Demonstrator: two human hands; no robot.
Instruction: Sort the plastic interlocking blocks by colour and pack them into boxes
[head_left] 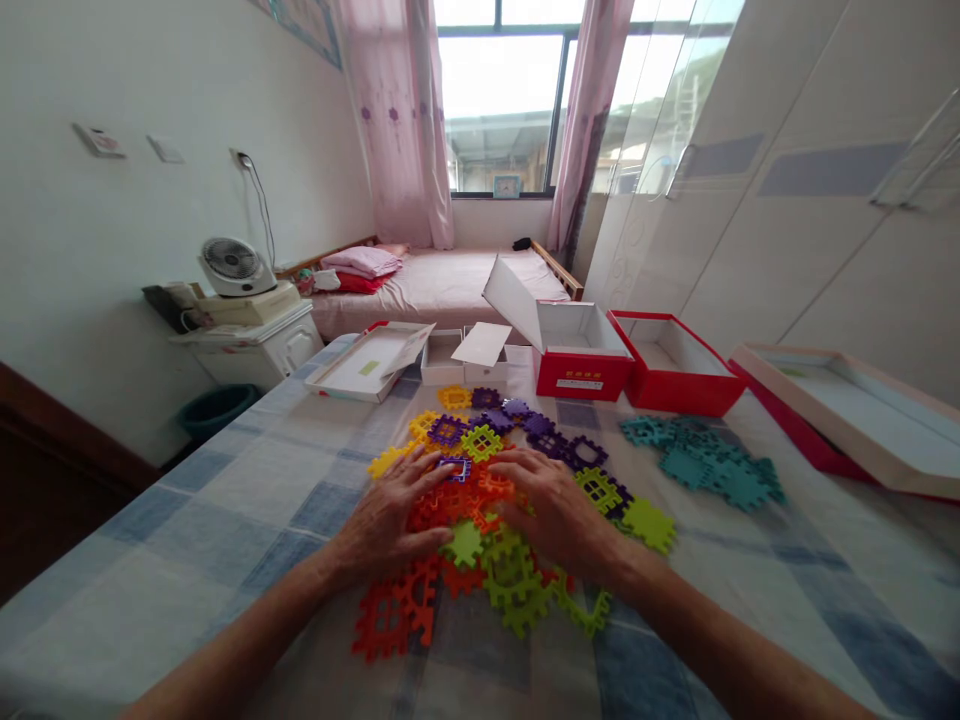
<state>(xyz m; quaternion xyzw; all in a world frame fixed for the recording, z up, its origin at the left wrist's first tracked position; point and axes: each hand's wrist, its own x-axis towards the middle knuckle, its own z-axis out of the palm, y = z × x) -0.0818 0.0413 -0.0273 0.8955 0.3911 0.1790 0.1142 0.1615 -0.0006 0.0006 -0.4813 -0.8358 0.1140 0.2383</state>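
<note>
1. The heap of toothed pieces (pixel 514 580) lies in the middle of the checked tablecloth (pixel 262 540), between and beneath the two hands. Orange pieces (pixel 379 615) fill its centre and near left, and yellow-green ones lie mainly near and to the right.
2. The left hand (pixel 386 505) is palm down with fingers spread wide and thumb well apart, over the orange part. A small violet frame (pixel 456 468) lies beside its fingertips; nothing appears gripped.
3. The right hand (pixel 551 500) arches over the right side of the heap, fingers bent. I cannot tell whether it pinches a piece, since the undersides of its fingers are hidden.
4. The step in hand seems to be spreading or picking through these pieces, with both hands working close together.
5. Dark purple pieces (pixel 585 452) and yellow pieces (pixel 386 461) edge the far side of the heap; teal pieces (pixel 712 465) lie apart on the right, in a group of their own.
6. Farther off stand a red box (pixel 581 370) with its white flap raised and, to its right, an open red box (pixel 682 385).
7. As a judgement, the next move calls for fingertips under one flat edge, lifting gently, because overlapping teeth could snag neighbouring pieces.
</note>
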